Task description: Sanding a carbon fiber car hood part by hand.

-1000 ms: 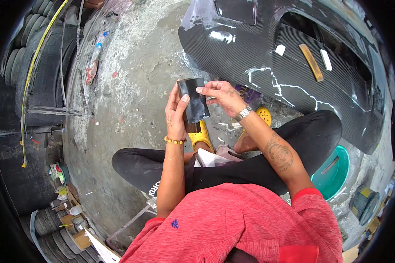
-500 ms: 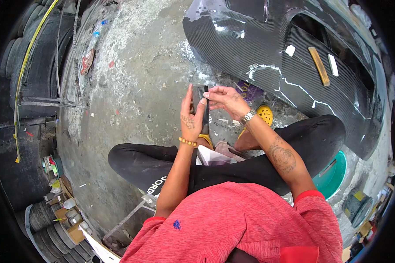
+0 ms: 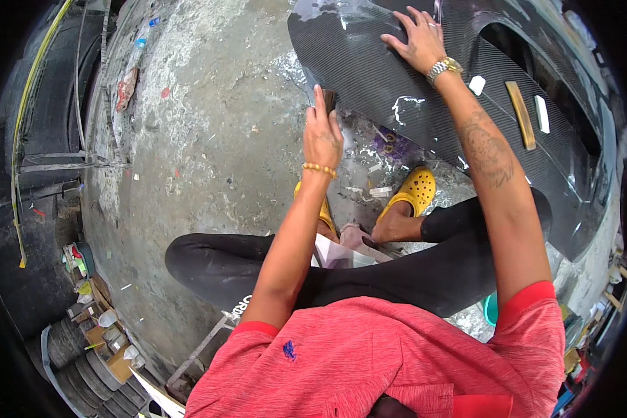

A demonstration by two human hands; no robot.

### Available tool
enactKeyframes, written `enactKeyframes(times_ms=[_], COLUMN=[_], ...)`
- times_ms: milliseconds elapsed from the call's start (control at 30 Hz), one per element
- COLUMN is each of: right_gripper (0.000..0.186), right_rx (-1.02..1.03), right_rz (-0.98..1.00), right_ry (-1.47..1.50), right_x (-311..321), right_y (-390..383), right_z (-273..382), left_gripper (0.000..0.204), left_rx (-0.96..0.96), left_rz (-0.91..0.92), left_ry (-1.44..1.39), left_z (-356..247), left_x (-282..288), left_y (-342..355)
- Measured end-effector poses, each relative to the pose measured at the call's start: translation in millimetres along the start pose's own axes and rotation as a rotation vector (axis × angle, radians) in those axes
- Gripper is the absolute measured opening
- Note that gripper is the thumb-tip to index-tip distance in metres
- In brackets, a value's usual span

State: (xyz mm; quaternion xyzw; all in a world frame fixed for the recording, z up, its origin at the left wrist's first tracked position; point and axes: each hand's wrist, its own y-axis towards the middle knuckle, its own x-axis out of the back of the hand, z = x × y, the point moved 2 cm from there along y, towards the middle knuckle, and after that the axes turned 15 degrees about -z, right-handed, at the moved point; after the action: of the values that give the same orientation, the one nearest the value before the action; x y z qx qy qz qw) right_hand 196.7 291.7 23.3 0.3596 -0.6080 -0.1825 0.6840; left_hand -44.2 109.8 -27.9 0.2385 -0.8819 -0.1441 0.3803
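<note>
My right hand (image 3: 419, 40) rests on a black carbon-fibre panel (image 3: 390, 76), palm down with its fingers spread and holding nothing. Out in front of me, beside the panel's left edge, my left hand (image 3: 322, 132) grips a dark flat block (image 3: 329, 99). Only the block's upper part shows past the fingers, so its exact kind is unclear. On the panel, to the right of my right forearm, lie a brown wooden strip (image 3: 520, 115), a small white piece (image 3: 476, 85) and a longer white block (image 3: 542, 114).
Yellow clogs (image 3: 418, 189) are on my feet on the stained concrete floor (image 3: 209, 153). A purple packet (image 3: 396, 144) lies under the panel's near edge. Part of a green basin (image 3: 490, 308) shows beside my right leg. Stacked dark discs (image 3: 94, 380) and jars stand at lower left.
My right hand has let go of the dark piece both hands held and moved up and right onto the panel. My left hand has moved forward with the piece.
</note>
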Motion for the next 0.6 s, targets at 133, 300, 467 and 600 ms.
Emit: enactKeyframes(times_ms=[133,300,467,600], right_gripper=[0.071,0.059,0.059,0.058], right_rx=[0.032,-0.068,-0.091,-0.048], right_rz=[0.28,0.198,0.23,0.19], right_ry=[-0.212,0.043,0.041,0.012], right_x=[18.6,51.0,59.7,56.2], right_y=[-2.7,10.2,11.3,14.7], right_z=[34.8,41.0,35.4,36.9], left_gripper=[0.07,0.072,0.066,0.067], left_rx=[-0.063,-0.058,-0.059,-0.062], left_rz=[0.032,-0.107,-0.092,-0.166], left_ry=[0.115,0.068,-0.082,-0.076], left_z=[4.2,5.9,-7.5,-3.6], left_x=[19.6,13.9,24.0,17.3], left_y=[5.7,25.4,17.8,21.4])
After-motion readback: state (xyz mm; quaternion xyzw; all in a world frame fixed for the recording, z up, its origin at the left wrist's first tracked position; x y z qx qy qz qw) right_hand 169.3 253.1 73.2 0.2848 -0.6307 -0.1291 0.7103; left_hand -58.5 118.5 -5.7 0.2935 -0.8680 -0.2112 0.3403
